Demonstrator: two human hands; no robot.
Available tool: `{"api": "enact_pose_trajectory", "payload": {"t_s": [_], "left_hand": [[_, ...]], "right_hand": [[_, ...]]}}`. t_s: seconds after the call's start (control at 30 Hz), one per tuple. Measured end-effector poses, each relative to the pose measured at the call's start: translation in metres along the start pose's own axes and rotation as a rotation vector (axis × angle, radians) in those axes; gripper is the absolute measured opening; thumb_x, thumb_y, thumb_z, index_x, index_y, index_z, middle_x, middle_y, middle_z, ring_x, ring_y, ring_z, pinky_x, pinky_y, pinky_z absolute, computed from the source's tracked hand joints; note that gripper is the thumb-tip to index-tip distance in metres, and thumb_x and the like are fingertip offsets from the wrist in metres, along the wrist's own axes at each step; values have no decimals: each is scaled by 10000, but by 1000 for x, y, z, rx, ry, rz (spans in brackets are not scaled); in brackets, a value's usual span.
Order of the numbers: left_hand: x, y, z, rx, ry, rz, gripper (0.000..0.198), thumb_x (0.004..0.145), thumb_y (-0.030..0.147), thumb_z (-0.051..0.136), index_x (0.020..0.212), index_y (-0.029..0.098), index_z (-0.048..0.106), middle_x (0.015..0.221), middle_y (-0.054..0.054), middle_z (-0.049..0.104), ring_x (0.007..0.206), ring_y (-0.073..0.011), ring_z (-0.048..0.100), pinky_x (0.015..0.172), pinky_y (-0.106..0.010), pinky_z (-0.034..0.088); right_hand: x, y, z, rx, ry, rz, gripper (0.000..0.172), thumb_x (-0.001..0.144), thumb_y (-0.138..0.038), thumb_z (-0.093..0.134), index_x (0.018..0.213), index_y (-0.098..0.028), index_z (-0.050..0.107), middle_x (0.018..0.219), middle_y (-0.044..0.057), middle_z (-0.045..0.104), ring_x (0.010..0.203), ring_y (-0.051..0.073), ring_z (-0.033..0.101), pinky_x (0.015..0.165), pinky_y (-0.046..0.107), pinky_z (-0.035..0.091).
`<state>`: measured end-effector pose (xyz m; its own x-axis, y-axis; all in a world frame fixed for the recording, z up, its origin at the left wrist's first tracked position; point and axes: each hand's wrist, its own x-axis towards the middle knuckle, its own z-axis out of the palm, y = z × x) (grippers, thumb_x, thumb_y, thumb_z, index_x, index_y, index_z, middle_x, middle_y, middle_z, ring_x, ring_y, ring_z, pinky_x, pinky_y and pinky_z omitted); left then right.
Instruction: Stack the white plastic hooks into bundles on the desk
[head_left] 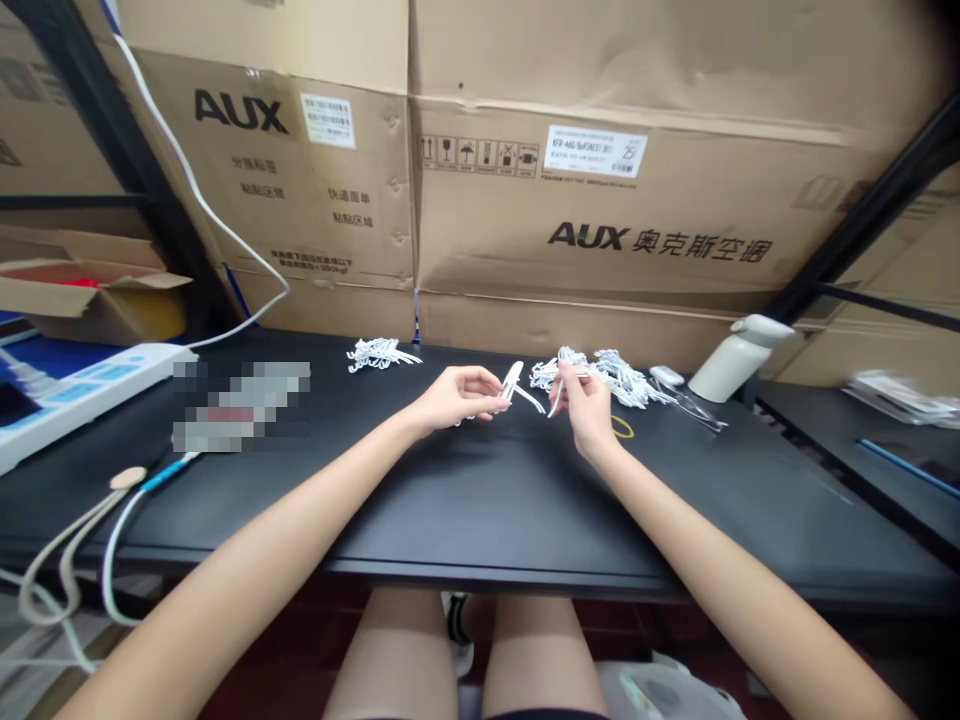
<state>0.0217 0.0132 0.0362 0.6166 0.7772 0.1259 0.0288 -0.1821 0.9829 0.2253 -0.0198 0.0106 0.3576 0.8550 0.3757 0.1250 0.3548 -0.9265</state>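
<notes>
My left hand (454, 397) is closed in a pinch on a small white plastic hook piece (516, 383) above the black table (480, 510). My right hand (581, 400) is closed on another white hook piece (559, 390), held close to the left one. Just behind my right hand lies a loose heap of white hook pieces (615, 375). A smaller bundle of the same pieces (379, 353) rests further left on the table. A yellow rubber band (622, 427) lies beside my right wrist.
Large cardboard boxes (600, 200) stand against the table's back edge. A white dispenser-like device (739, 355) sits at the right, a white power strip (82, 385) and cables (90, 540) at the left. A blurred patch covers something on the table's left part.
</notes>
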Motion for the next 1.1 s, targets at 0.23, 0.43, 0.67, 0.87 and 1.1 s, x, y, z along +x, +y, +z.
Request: {"api": "enact_pose_trajectory", "payload": {"t_s": [0.23,0.43,0.67,0.87,1.1], "left_hand": [[1,-4,-2,21,-36,28,356,600,335,806,850,132,653,819,-70,704,796,-190,679,744,-335,559],[1,-4,-2,34,-58,62,357,573,304,819,828,119,652,820,-73,711,777,-176,680,783,-329,548],[0,-2,1,-32,-41,15,360,564,307,826,815,119,650,779,-59,707,728,-163,673,728,-321,563],[1,-5,0,-57,-40,18,341,611,338,802,843,132,660,833,-72,716,791,-177,677,729,-326,571],[2,-3,-1,-61,-15,3,341,629,337,794,861,126,660,881,-91,716,817,-178,672,745,-324,567]], "right_hand": [[-5,-2,3,-38,-228,24,392,733,-566,641,675,-180,605,512,-2,593,398,110,493,411,248,437],[-10,-4,-1,-264,-297,-156,427,828,-538,545,609,-182,631,505,2,581,453,125,507,499,267,436],[-13,-11,-3,-392,-336,-333,437,886,-476,487,561,-188,536,591,8,547,570,135,507,615,278,429],[-12,-9,-1,-294,-414,-258,360,881,-481,489,748,-188,651,738,34,637,671,159,590,689,297,487],[-14,-5,3,-123,-468,-137,254,783,-425,645,866,-189,690,847,50,711,771,195,668,717,316,537]]}}
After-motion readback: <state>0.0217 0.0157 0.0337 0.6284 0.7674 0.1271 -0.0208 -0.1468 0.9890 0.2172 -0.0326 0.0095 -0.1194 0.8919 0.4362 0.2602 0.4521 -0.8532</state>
